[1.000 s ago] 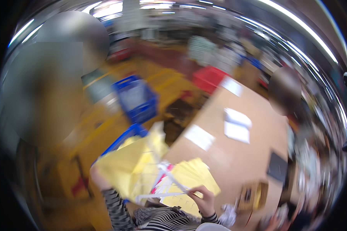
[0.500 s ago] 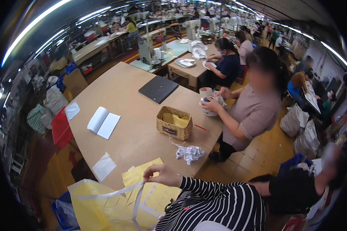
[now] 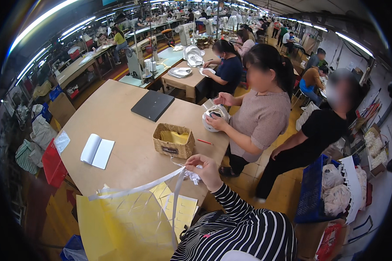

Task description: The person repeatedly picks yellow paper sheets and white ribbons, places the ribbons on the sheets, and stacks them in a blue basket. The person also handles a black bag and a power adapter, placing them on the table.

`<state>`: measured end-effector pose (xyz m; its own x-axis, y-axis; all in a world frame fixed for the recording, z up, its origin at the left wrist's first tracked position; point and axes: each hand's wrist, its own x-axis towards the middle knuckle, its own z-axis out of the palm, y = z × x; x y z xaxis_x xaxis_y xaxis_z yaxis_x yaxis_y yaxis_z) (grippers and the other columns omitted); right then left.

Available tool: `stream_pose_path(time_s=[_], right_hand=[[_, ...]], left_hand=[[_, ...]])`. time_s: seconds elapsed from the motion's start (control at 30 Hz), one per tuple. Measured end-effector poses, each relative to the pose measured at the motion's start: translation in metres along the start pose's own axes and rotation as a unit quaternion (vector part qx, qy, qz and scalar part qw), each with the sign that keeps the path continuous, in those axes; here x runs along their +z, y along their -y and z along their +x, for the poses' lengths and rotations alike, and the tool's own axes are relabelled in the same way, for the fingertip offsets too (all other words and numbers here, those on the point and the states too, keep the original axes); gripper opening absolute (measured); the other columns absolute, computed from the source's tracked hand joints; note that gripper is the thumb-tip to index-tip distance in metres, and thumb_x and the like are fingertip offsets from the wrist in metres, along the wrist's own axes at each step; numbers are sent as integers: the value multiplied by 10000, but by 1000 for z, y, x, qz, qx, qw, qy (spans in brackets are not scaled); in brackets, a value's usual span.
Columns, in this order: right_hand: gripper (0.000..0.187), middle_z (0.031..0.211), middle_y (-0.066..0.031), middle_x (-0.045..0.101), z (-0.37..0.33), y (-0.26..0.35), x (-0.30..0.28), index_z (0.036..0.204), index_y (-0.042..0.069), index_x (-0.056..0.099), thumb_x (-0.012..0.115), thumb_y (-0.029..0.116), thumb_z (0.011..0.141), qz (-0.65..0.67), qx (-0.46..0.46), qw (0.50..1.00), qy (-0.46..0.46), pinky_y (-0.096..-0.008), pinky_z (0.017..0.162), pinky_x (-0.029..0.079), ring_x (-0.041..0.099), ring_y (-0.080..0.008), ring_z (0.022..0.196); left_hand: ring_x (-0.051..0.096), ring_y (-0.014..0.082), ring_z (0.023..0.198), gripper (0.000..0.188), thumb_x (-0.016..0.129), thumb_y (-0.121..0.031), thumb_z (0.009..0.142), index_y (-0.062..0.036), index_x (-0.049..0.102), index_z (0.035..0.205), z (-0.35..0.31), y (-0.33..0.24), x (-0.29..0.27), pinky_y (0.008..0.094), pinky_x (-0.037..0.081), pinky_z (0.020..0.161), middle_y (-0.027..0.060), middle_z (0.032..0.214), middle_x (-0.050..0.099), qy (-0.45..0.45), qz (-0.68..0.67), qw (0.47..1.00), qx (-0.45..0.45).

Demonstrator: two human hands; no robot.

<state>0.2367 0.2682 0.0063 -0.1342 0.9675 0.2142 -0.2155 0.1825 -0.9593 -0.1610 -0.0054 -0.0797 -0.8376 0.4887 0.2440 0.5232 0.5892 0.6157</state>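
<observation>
My right hand (image 3: 204, 170), in a black-and-white striped sleeve, pinches the upper corner of a large yellow, partly see-through sheet (image 3: 117, 222) between closed fingertips. A white strip (image 3: 135, 188) edges its top, and another hangs down from the pinched corner. The sheet slants across the lower left, over the table's near edge. Behind it lie yellow pieces with small line marks (image 3: 180, 208) on the table. Just past my fingers is a crumpled white bundle (image 3: 191, 175), partly covered by the hand. My left hand does not show.
On the brown table (image 3: 117, 113) are a wicker basket (image 3: 174, 150) with yellow material, an open notebook (image 3: 98, 151), a black flat case (image 3: 152, 105) and a red pencil (image 3: 204, 142). One person handles a white round item (image 3: 215, 118); another stands beside a blue crate (image 3: 309, 191).
My right hand has risen, lifting the sheet's corner up and to the right. The view has shifted, so table things sit further left. The black-clad person now appears upright at the right.
</observation>
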Motion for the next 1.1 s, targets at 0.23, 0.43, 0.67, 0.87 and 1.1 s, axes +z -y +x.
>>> stream_pose_path(time_s=[0.23, 0.43, 0.67, 0.87, 1.1], right_hand=[[180, 919, -43, 663, 0, 11, -1, 1021, 5, 623, 677, 0, 849, 35, 63, 997, 20, -237, 782, 506, 629, -95, 836], [214, 879, -59, 658, -31, 0, 46, 1068, -4, 632, 653, 96, 880, -60, 82, 986, 133, -268, 763, 512, 615, -115, 814], [227, 884, -98, 689, -62, -27, 55, 1048, 9, 651, 652, 165, 883, -114, 64, 969, 212, -310, 766, 511, 646, -145, 819], [202, 880, -94, 696, -43, -33, 23, 1017, 8, 666, 661, 140, 865, -144, 93, 979, 109, -288, 753, 510, 649, -139, 818], [169, 841, -30, 685, 1, -14, -15, 970, -8, 674, 711, 108, 853, -141, -34, 989, 9, -251, 731, 495, 617, -85, 792]], left_hand=[[639, 283, 968, 308, 549, -268, 906, -42, 655, 1086, 8, 1, 6, 387, 496, 899, 135, 1070, 670, 12, -32, 999, 4], [639, 282, 964, 310, 545, -269, 911, -38, 651, 1088, 27, -13, 29, 386, 498, 894, 137, 1067, 668, 29, -94, 995, -6], [638, 281, 960, 312, 541, -271, 918, -33, 647, 1090, 46, -16, 39, 386, 500, 888, 139, 1062, 666, 38, -148, 988, -22], [637, 280, 956, 314, 537, -273, 924, -30, 643, 1092, 63, -20, 46, 385, 502, 883, 140, 1059, 664, 37, -202, 978, -41], [636, 278, 951, 317, 532, -274, 930, -25, 639, 1094, 76, -10, 45, 384, 504, 876, 142, 1055, 662, 22, -262, 962, -72]])
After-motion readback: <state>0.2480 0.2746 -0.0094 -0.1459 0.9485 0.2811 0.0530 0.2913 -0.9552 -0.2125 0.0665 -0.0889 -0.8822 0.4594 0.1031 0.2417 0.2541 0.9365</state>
